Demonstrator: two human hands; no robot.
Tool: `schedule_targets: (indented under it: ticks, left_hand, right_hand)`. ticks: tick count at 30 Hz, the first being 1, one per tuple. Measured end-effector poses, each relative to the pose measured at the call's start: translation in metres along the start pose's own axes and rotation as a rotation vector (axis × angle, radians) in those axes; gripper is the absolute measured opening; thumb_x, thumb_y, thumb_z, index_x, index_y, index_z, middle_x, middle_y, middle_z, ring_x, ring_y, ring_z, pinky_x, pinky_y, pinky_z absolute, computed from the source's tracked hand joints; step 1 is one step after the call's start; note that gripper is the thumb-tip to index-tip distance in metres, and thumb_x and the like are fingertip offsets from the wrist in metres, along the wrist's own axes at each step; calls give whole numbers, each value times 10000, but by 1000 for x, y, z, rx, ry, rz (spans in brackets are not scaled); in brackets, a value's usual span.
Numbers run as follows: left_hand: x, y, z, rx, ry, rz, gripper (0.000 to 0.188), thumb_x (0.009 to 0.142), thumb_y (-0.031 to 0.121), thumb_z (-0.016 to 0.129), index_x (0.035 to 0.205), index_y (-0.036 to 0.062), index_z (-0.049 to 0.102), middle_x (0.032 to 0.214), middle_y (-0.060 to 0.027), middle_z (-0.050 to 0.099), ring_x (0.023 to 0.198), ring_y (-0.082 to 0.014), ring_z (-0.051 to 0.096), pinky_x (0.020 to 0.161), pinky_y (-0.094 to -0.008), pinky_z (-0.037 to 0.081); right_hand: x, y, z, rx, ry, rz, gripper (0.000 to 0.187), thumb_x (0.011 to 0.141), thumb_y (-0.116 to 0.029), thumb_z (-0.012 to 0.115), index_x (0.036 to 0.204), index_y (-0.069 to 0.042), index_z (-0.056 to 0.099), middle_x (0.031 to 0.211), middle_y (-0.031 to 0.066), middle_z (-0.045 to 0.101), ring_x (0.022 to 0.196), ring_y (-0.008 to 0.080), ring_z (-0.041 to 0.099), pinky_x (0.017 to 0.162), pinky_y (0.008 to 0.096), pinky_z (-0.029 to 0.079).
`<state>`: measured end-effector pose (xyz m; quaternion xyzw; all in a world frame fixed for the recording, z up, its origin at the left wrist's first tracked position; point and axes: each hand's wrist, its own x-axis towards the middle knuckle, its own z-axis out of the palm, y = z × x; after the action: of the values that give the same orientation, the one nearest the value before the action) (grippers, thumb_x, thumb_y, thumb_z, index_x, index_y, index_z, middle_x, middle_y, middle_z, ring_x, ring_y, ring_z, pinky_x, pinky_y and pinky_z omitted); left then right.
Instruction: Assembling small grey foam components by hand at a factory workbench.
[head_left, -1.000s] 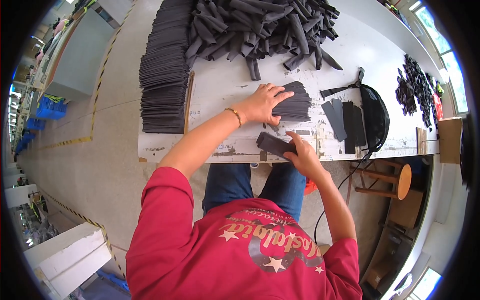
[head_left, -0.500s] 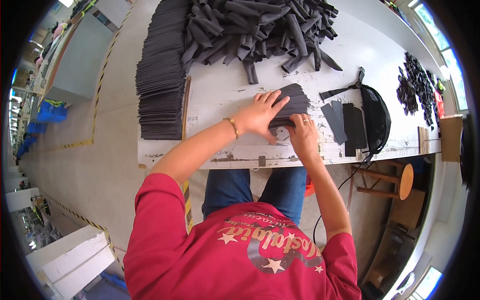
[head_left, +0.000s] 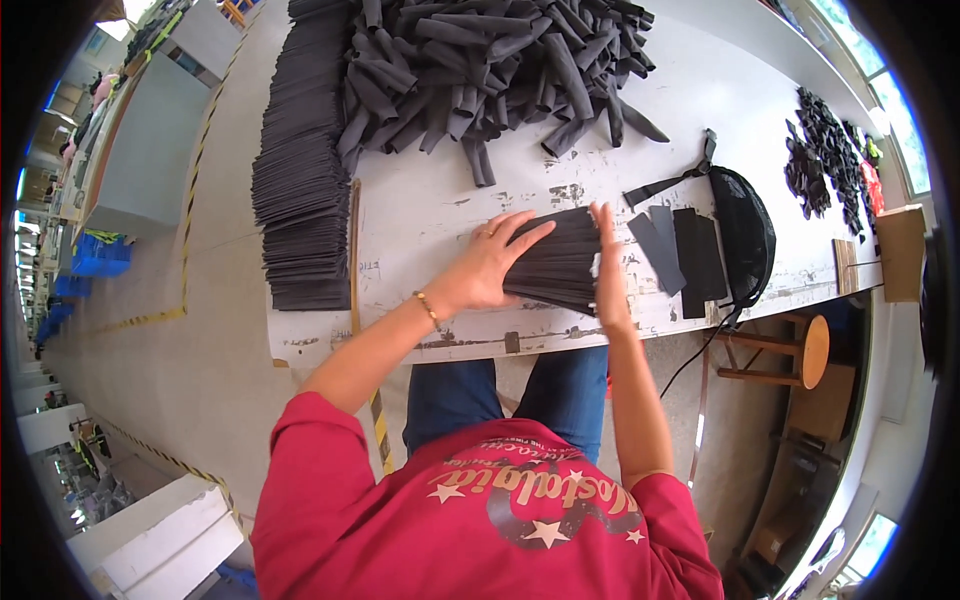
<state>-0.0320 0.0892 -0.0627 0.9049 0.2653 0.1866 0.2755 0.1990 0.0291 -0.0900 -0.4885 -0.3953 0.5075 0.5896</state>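
A bundle of flat dark-grey fabric pieces [head_left: 555, 262] lies on the white table in front of me, its layered edges facing up. My left hand [head_left: 488, 262] grips its left end, fingers over the far side and thumb by the near side. Against the right end, my right hand [head_left: 612, 270] is held flat, fingers straight and together. To the left stands a long row of tightly stacked dark fabric pieces [head_left: 305, 170]. A large heap of loose, tube-like dark fabric pieces [head_left: 500, 70] covers the far part of the table.
Right of the bundle lie flat grey strips [head_left: 657, 250], black strips [head_left: 698, 262] and a black mesh bag with a strap [head_left: 745, 235]. A thin wooden strip [head_left: 355, 250] runs beside the stacked row. A wooden stool [head_left: 812, 352] stands below the table's right side.
My right hand has gone from curled fingers at the bundle's near edge to flat against its right end. The left hand has slid to the left end. The whole view has shifted slightly.
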Motion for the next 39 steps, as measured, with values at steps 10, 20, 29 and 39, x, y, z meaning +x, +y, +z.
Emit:
schedule_targets:
  ticks: [10,20,29,39]
  left_hand:
    - [-18,-27,5,-131,136,-76,1156,532,142,888,1507,181,268,1427,-145,331,1340,-382,338,1130,-434,342]
    - [-11,-29,13,-252,199,-111,1123,548,109,876,1496,126,273,1401,-145,379,1316,-340,386,1111,-416,370]
    - [-3,-42,26,-105,169,-181,885,540,141,843,1312,46,423,1255,-153,464,1186,-351,471,1039,-413,415]
    - [-23,-38,16,-23,244,-18,811,554,189,862,1259,54,483,1213,-164,508,1191,-360,467,1039,-440,403]
  right_hand:
    - [9,15,8,-112,10,-77,871,954,-686,69,1547,-49,82,1620,126,77,1497,248,31,1196,389,-34]
    - [30,-6,35,-1041,-33,-319,767,983,-609,234,1508,-50,274,1602,154,140,1489,300,92,1193,457,37]
    - [-1,-23,58,-1428,-471,-283,995,756,-604,680,1469,-12,317,1355,219,462,1327,375,375,1176,529,132]
    - [5,3,65,-1396,-372,-415,698,584,-275,858,1160,-24,554,1079,167,583,1051,358,537,903,450,433]
